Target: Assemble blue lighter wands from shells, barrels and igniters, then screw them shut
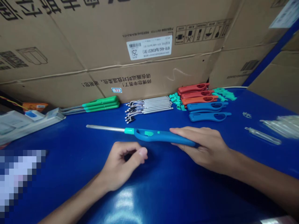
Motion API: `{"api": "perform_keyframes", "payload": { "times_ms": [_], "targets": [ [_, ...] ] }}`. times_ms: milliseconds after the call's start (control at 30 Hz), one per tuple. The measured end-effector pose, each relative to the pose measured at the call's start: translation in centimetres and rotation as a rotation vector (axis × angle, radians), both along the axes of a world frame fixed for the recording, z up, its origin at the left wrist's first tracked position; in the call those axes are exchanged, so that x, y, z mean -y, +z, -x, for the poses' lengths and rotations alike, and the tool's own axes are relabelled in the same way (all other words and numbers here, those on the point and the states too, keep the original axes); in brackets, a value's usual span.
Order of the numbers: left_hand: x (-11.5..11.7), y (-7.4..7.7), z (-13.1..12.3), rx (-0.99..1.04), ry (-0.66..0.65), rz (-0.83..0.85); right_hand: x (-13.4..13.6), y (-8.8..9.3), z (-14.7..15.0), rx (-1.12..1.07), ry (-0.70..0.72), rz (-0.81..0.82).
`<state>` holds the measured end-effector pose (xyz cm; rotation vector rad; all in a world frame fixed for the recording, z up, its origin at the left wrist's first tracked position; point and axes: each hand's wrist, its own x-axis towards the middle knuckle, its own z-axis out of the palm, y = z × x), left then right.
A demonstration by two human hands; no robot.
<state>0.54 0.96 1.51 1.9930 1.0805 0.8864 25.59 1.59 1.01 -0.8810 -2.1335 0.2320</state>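
Note:
My right hand (205, 147) grips the tail end of a blue utility lighter (163, 137) between thumb and fingers. The lighter lies level above the table, its silver metal tube (106, 128) pointing left, with a turquoise collar (129, 131) and a turquoise trigger (148, 133). Just below the lighter, my left hand (126, 163) is curled closed, thumb against the fingers, and no object shows in it. Behind are blue lighter handles (207, 116), red and orange handles (193, 89), small turquoise parts (177, 101) and a row of metal tubes with wires (156, 104).
Finished-looking green lighters (101, 103) are stacked at the back left, beside a white power strip (52, 119). Clear plastic pieces (263, 135) lie at the right. A large cardboard box (105, 40) walls off the back of the blue table (163, 193).

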Motion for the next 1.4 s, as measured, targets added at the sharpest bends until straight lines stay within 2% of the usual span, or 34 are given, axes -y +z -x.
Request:
{"api": "perform_keyframes", "payload": {
  "times_ms": [67, 133, 300, 367, 533, 633, 833, 1033, 1400],
  "targets": [
    [0.3, 0.0, -0.1, -0.121, -0.065, -0.313, -0.1, -0.2, 0.0, 0.012, 0.007, 0.014],
    [0.4, 0.1, -0.1, -0.163, -0.075, -0.562, -0.2, -0.4, 0.1, 0.018, 0.021, 0.020],
    [-0.1, 0.2, 0.5, -0.153, 0.145, -0.813, -0.3, -1.0, 0.1, -0.001, 0.065, 0.015],
    [-0.4, 0.2, 0.8, -0.183, 0.168, -0.866, -0.3, -1.0, 0.2, 0.003, 0.086, 0.008],
    [-0.9, -0.3, 1.4, -0.279, -0.058, -0.856, -0.3, -0.8, 0.3, 0.022, 0.126, -0.057],
    [-0.9, -0.5, 1.5, -0.297, -0.108, -0.866, -0.4, -0.8, 0.3, -0.004, 0.114, -0.070],
    [-0.9, -0.6, 1.7, -0.329, -0.073, -0.894, -0.6, -0.5, 0.2, -0.007, 0.017, 0.004],
    [-1.1, -0.8, 1.5, -0.350, -0.049, -0.841, -0.6, -0.8, 0.3, 0.015, 0.007, 0.016],
    [-1.1, -0.1, 1.4, -0.407, 0.025, -0.812, -0.3, -0.7, 0.5, 0.040, 0.024, 0.125]
  ]
}}
